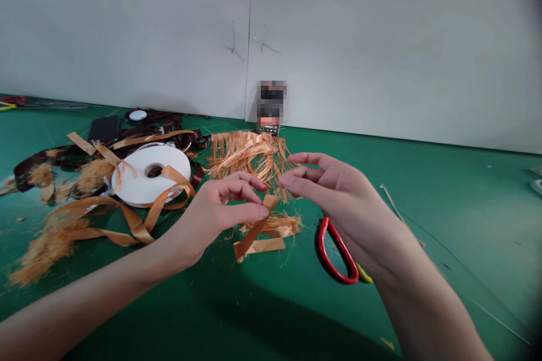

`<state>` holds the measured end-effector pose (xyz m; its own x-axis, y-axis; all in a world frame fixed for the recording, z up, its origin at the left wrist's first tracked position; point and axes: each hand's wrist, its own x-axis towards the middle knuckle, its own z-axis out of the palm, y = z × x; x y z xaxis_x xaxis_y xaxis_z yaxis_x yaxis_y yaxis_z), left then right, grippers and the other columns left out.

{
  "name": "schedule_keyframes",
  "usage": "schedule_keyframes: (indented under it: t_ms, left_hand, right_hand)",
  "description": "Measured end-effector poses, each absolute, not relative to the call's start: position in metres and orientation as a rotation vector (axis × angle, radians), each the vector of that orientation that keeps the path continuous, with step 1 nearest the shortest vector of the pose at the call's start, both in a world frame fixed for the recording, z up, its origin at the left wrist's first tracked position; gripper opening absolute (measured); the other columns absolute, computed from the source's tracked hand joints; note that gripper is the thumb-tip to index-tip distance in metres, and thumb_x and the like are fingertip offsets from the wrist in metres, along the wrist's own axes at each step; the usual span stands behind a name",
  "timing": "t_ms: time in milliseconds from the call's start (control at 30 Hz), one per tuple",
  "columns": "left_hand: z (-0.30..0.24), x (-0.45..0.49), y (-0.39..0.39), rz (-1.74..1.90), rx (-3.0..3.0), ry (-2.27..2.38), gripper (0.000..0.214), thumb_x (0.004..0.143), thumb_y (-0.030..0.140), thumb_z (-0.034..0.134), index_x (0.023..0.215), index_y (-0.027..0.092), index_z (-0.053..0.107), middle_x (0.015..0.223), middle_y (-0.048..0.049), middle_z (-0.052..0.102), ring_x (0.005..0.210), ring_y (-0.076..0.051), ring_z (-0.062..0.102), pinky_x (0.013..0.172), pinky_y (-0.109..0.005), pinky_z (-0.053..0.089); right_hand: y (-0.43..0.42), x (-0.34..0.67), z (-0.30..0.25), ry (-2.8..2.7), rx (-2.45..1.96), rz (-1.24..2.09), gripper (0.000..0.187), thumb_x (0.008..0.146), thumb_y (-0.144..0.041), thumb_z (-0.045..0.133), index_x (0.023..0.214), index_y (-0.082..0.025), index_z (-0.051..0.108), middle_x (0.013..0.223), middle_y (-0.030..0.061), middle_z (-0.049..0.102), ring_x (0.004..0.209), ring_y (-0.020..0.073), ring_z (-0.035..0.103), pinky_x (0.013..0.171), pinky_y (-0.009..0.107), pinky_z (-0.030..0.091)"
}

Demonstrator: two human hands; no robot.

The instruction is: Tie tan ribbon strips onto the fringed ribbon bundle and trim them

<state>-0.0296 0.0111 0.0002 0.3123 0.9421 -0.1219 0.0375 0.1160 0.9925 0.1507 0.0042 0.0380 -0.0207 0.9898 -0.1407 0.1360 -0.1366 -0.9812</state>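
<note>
My left hand pinches a short strip of gold satin ribbon between thumb and fingers. The strip hangs down at a slant toward the table. My right hand hovers just right of it, the index finger stretched out and the thumb closed against another finger. Anything in that pinch is too fine to make out. Below lie another cut ribbon piece and a frayed ribbon bundle. Scissors with red handles rest partly hidden under my right wrist.
At left a white ribbon spool lies among looped gold ribbon, frayed fibre clumps and dark brown ribbon. Frayed gold fringe lies behind my hands. A phone, partly blurred, leans on the white wall. The table is green.
</note>
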Motion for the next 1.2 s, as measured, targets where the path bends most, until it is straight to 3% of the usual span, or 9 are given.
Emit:
schedule_keyframes:
  t_ms: [200, 500, 667, 800, 1000, 1200]
  left_hand:
    - [0.0011, -0.029, 0.0123, 0.876, 1.235, 1.01, 0.013, 0.071, 0.026, 0.077, 0.063, 0.023, 0.068, 0.101, -0.0004, 0.059, 0.104, -0.019, 0.055, 0.085, -0.029, 0.042]
    - [0.0, -0.0319, 0.01, 0.894, 1.189, 1.014, 0.016, 0.074, 0.027, 0.076, 0.065, 0.021, 0.065, 0.097, -0.0003, 0.057, 0.097, -0.017, 0.055, 0.077, -0.025, 0.044]
    - [-0.0003, -0.0315, 0.0111, 0.889, 1.223, 1.033, 0.014, 0.083, 0.033, 0.069, 0.078, 0.022, 0.064, 0.085, 0.0014, 0.059, 0.083, -0.014, 0.056, 0.076, -0.025, 0.044]
    - [-0.001, -0.0314, 0.011, 0.82, 1.162, 0.894, 0.012, 0.091, 0.029, 0.059, 0.082, 0.022, 0.059, 0.08, 0.0009, 0.063, 0.08, -0.015, 0.062, 0.082, -0.03, 0.046]
    - [-0.0013, -0.0292, 0.0114, 0.669, 0.837, 0.666, 0.016, 0.078, 0.004, 0.06, 0.072, 0.019, 0.06, 0.069, 0.0032, 0.051, 0.074, -0.012, 0.062, 0.078, -0.025, 0.048]
    - [-0.0006, -0.0255, 0.0113, 0.577, 0.729, 0.654, 0.016, 0.07, 0.002, 0.062, 0.069, 0.017, 0.065, 0.069, 0.0001, 0.051, 0.071, -0.013, 0.058, 0.074, -0.025, 0.049]
  right_hand:
    - [0.0035, 0.1513, 0.0372, -1.322, -1.376, 1.409, 0.04, 0.073, -0.038, 0.078, 0.102, -0.018, 0.058, 0.082, 0.001, 0.073, 0.081, 0.0158, 0.067, 0.08, 0.032, 0.049]
    - [0.0031, 0.1515, 0.0359, -1.185, -1.346, 1.252, 0.039, 0.074, -0.033, 0.078, 0.104, -0.017, 0.059, 0.076, 0.0002, 0.072, 0.082, 0.0159, 0.067, 0.083, 0.03, 0.05]
    - [0.0054, 0.1531, 0.0326, -1.162, -1.376, 1.223, 0.026, 0.085, -0.034, 0.065, 0.105, -0.017, 0.059, 0.09, 0.0057, 0.074, 0.09, 0.0172, 0.068, 0.082, 0.031, 0.051]
    - [0.0088, 0.1547, 0.0312, -1.294, -1.393, 1.336, 0.024, 0.083, -0.027, 0.069, 0.102, -0.018, 0.059, 0.1, 0.0065, 0.074, 0.097, 0.0163, 0.068, 0.089, 0.031, 0.05]
    - [0.0076, 0.1533, 0.0337, -1.389, -1.312, 1.424, 0.039, 0.072, -0.033, 0.08, 0.102, -0.019, 0.06, 0.102, 0.0032, 0.072, 0.095, 0.0145, 0.068, 0.083, 0.027, 0.054]
    - [0.0031, 0.1497, 0.0387, -1.355, -1.229, 1.62, 0.033, 0.073, -0.03, 0.079, 0.099, -0.022, 0.06, 0.088, -0.0015, 0.072, 0.072, 0.0142, 0.072, 0.069, 0.029, 0.059]
